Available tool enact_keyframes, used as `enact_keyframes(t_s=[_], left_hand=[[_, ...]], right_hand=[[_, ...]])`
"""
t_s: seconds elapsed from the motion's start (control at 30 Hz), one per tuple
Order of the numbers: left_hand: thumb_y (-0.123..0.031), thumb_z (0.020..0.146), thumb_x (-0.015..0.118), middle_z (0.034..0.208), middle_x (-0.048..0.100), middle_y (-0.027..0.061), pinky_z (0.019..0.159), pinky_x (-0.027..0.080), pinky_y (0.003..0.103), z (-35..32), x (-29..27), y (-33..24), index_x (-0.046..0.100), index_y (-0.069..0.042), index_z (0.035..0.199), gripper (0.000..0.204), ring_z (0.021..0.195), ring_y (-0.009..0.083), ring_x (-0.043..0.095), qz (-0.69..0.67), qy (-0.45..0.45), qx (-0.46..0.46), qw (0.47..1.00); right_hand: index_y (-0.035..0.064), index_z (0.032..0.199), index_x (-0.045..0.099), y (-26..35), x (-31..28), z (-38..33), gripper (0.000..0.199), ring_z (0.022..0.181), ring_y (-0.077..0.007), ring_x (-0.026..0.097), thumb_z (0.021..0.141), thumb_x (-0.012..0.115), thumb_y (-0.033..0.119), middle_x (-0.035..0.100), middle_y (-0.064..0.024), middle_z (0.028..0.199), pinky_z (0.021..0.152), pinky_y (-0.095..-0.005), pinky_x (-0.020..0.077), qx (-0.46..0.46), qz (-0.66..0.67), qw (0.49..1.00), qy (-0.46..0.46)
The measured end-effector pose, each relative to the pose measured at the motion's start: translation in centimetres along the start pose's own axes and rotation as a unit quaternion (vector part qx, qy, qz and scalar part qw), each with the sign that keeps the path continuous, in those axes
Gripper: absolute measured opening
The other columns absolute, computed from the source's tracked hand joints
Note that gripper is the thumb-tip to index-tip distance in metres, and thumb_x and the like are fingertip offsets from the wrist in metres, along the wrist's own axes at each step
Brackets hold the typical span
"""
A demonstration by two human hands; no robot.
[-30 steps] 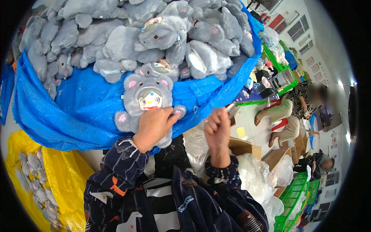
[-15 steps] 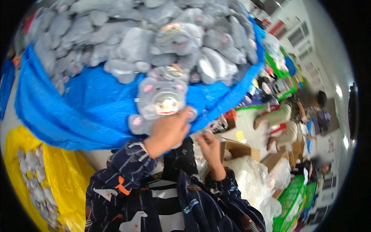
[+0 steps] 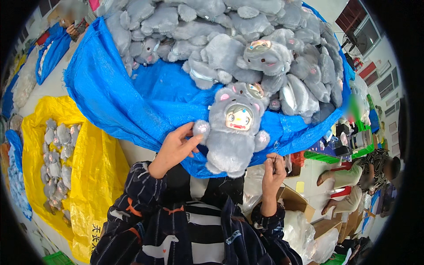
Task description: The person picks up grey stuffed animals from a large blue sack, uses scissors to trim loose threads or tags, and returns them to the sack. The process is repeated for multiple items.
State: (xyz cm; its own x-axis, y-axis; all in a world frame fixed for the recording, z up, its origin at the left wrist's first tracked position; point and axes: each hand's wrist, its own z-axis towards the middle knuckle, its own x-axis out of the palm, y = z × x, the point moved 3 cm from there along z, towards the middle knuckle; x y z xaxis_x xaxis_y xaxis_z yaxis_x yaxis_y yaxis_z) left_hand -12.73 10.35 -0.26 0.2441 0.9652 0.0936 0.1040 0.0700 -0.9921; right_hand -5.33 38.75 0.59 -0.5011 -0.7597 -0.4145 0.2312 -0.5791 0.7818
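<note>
A grey plush toy (image 3: 232, 145) with pink inner ears and a doll-like face lies face up on the front edge of a blue woven sheet (image 3: 168, 88). Beside its paw on the left is my left hand (image 3: 173, 148), fingers apart, index finger and thumb close to the paw. Whether they touch it I cannot tell. My right hand (image 3: 274, 172) is held just off the toy's lower right side, thumb and fingers pinched together. What sits in that pinch, if anything, is too small to make out. Behind the toy, a similar plush (image 3: 265, 53) tops a grey heap.
On the left, a yellow sack (image 3: 95, 176) holds several small grey plush toys (image 3: 55, 176). An open cardboard box (image 3: 296, 201) and clear plastic bags (image 3: 296, 229) stand at my right. Farther right, a person (image 3: 375, 170) sits near green-edged bins (image 3: 364, 152).
My left hand has come off the toy's front and moved to its left side, uncovering the belly. My right hand stays pinched. The view has swung left, showing more of the yellow sack.
</note>
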Motion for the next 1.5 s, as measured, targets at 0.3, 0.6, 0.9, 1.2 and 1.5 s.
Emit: enact_keyframes(t_s=[0.3, 0.6, 0.9, 1.2, 1.5], left_hand=[[-0.005, 0.087, 0.062, 0.086, 0.063, 0.0071, 0.056, 0.05, 0.023, -0.2, 3.2, 0.2, 0.053, 0.001, 0.109, 0.024, 0.067, 0.0095, 0.06, -0.038, -0.064, 0.087, 0.993], [0.006, 0.083, 0.056, 0.097, 0.056, 0.006, 0.061, 0.049, 0.022, -0.8, 4.4, -0.8, 0.055, 0.003, 0.102, 0.019, 0.078, 0.0092, 0.058, 0.109, -0.075, 0.236, 0.963], [-0.007, 0.087, 0.063, 0.093, 0.059, 0.0053, 0.062, 0.05, 0.023, 0.3, 3.6, 1.1, 0.051, -0.001, 0.11, 0.027, 0.076, 0.0085, 0.058, 0.007, -0.009, 0.07, 0.997], [-0.007, 0.084, 0.066, 0.09, 0.06, 0.0048, 0.064, 0.051, 0.024, 0.2, 3.4, 2.8, 0.053, 0.0, 0.108, 0.029, 0.074, 0.0098, 0.059, -0.093, -0.007, 0.026, 0.995], [-0.01, 0.083, 0.068, 0.099, 0.058, 0.0065, 0.066, 0.05, 0.024, -0.5, 2.6, 0.6, 0.052, 0.001, 0.115, 0.037, 0.086, 0.0109, 0.058, -0.06, -0.015, 0.138, 0.989]], right_hand=[[0.0001, 0.09, 0.064, 2.5, 1.5, -0.2, 0.012, 0.066, -0.0105, 0.054, 0.079, 0.064, -0.002, 0.061, -0.0062, 0.081, 0.058, -0.0222, 0.0414, 0.007, 0.075, 0.995, 0.067], [0.0037, 0.101, 0.059, 8.7, 6.8, 2.4, 0.036, 0.068, -0.0252, 0.062, 0.067, 0.072, 0.003, 0.061, -0.0098, 0.084, 0.058, -0.0307, 0.0486, -0.137, 0.094, 0.976, 0.142], [0.0002, 0.091, 0.061, 4.0, 3.8, 1.2, 0.018, 0.067, -0.0133, 0.058, 0.074, 0.066, -0.001, 0.063, -0.0064, 0.08, 0.059, -0.0241, 0.0443, -0.059, 0.077, 0.994, 0.05], [-0.0064, 0.108, 0.058, 0.0, 2.2, -0.1, 0.041, 0.08, -0.0116, 0.055, 0.081, 0.072, 0.021, 0.062, -0.007, 0.088, 0.072, -0.0247, 0.0453, 0.197, 0.065, 0.969, 0.131], [-0.0055, 0.117, 0.053, 0.9, 4.6, -3.0, 0.052, 0.094, -0.017, 0.059, 0.076, 0.076, 0.017, 0.062, -0.0104, 0.106, 0.082, -0.0316, 0.0481, 0.326, 0.287, 0.883, 0.18]])
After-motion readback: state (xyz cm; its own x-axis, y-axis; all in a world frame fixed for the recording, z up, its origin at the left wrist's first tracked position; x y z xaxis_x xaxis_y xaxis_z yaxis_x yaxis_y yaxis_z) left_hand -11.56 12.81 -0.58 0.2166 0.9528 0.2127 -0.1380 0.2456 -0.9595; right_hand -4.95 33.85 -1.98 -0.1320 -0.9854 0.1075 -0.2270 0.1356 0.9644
